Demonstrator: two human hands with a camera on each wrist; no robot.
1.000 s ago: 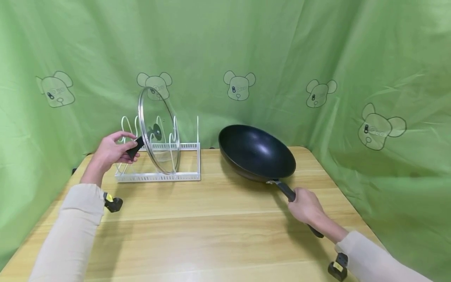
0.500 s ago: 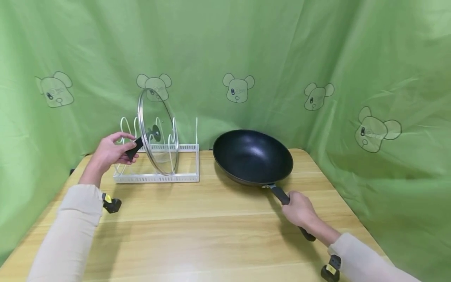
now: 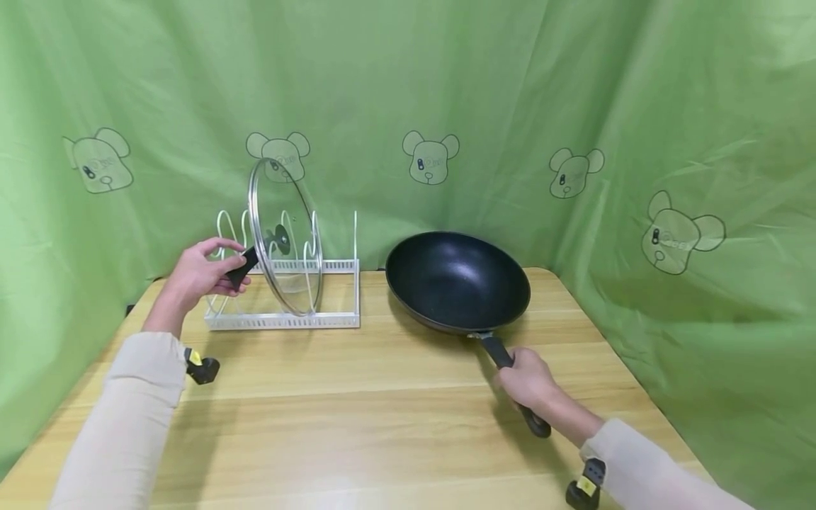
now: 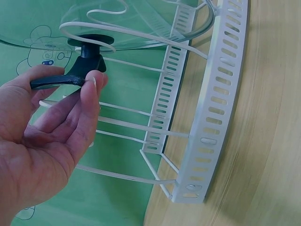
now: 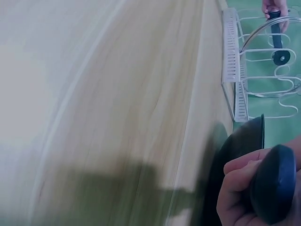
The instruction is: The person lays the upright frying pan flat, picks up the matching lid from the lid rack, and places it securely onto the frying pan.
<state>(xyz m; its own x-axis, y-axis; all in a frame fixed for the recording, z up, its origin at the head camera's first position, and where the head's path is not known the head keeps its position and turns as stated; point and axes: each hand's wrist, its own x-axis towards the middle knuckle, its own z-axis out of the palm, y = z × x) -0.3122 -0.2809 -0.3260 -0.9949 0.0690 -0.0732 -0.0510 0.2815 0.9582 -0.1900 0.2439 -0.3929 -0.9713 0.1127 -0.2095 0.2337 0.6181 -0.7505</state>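
Observation:
My left hand (image 3: 202, 273) pinches the black handle (image 3: 241, 269) of a round glass lid (image 3: 256, 212) with a metal rim. The lid stands on edge among the loops of a white wire rack (image 3: 287, 321). In the left wrist view, thumb and fingers close around that lid handle (image 4: 89, 63) from both sides. On the right, my right hand (image 3: 528, 379) grips the black handle (image 3: 495, 349) of a dark wok (image 3: 455, 280). Its open side faces up and tilts slightly toward me. The right wrist view shows the fingers (image 5: 235, 188) wrapped round the handle's rounded end (image 5: 275, 186).
Everything is over a light wooden table (image 3: 344, 418). A green curtain (image 3: 497, 85) with bear drawings surrounds its back and sides. The rack's right-hand upright (image 3: 355, 237) stands between the lid and the wok, with a gap before the wok's rim.
The wok has come slightly left and leveled out. My right hand has swung left, turning the wok's handle with it. My left hand and the lid stay nearly still.

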